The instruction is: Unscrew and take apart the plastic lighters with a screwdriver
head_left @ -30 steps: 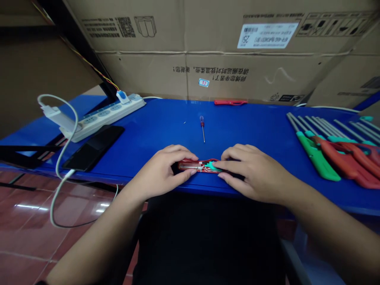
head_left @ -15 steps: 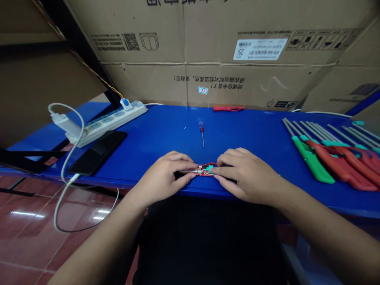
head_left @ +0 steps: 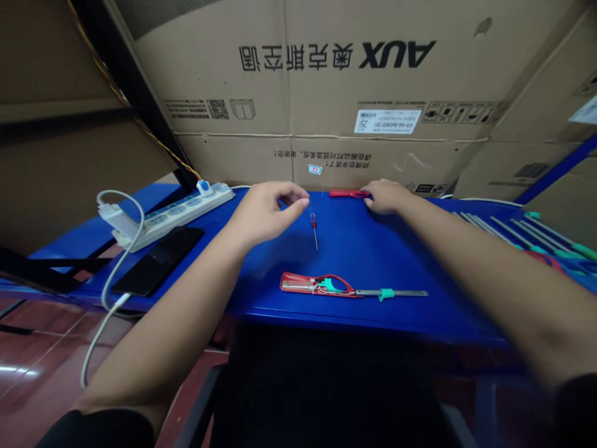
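Note:
My right hand [head_left: 386, 195] reaches to the back of the table, its fingers closed around the right end of a red lighter cover half [head_left: 342, 193]. In mid-air left of the screwdriver hangs my left hand [head_left: 273, 211], fingers curved with a gap to the thumb and nothing in them. Near the front edge lies an opened long-nosed lighter [head_left: 321, 285], its red shell showing a clear tube, white wires and a green trigger. Its metal rod [head_left: 405, 293] points right, with a green piece on it. A small screwdriver [head_left: 314, 230] with a clear and red handle lies between.
At left, a white power strip [head_left: 175, 214] with a plugged-in charger stands behind a black phone [head_left: 158, 260] on a white cable. Several lighters with metal rods [head_left: 489, 227] lie at right, partly behind my arm. A large cardboard box [head_left: 233, 149] backs the blue table [head_left: 261, 305].
Both hands have let go of the opened lighter at the front edge. My right hand has moved back to the red cover half; my left has lifted and moved back. The view has tilted up.

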`<action>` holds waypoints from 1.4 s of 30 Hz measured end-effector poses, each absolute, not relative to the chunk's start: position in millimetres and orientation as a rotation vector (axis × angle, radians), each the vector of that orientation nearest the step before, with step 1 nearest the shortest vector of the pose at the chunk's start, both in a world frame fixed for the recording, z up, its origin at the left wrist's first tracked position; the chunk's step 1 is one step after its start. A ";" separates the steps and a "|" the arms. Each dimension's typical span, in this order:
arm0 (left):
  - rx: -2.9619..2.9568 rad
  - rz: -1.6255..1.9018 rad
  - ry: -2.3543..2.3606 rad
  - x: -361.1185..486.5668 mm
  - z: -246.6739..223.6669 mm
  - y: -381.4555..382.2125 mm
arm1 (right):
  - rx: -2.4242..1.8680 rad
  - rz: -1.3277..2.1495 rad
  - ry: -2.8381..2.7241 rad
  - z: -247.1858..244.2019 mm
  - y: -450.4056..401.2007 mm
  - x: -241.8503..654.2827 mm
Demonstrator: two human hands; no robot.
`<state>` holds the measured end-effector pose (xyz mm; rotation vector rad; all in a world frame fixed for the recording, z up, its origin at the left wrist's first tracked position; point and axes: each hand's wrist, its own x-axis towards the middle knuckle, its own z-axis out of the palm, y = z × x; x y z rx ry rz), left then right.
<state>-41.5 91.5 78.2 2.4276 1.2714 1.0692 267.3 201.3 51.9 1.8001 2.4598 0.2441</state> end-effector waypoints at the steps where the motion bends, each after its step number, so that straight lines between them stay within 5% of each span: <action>1: 2.412 1.097 1.308 -39.2 77.3 103.8 | 1.815 0.258 2.436 49.2 209.3 268.4; 9: 2.577 1.051 1.430 -44.0 50.3 117.3 | 1.739 0.146 2.673 61.5 182.6 255.4; 15: 2.929 0.826 1.242 -31.7 70.8 68.4 | 1.850 -1.372 2.948 76.9 73.6 232.2; 21: 2.982 0.720 0.990 -44.8 69.4 16.1 | 1.735 -2.074 2.559 55.4 14.2 213.8; 23: 2.936 0.625 0.993 -49.4 63.1 12.5 | 1.742 -1.921 2.629 50.2 12.2 212.1; 29: 2.823 0.440 0.888 -48.9 45.4 26.7 | 1.532 -0.576 3.157 43.6 8.2 225.8; 42: 2.747 0.305 0.981 -48.2 29.5 31.1 | 1.592 -0.350 3.082 19.8 -11.5 253.5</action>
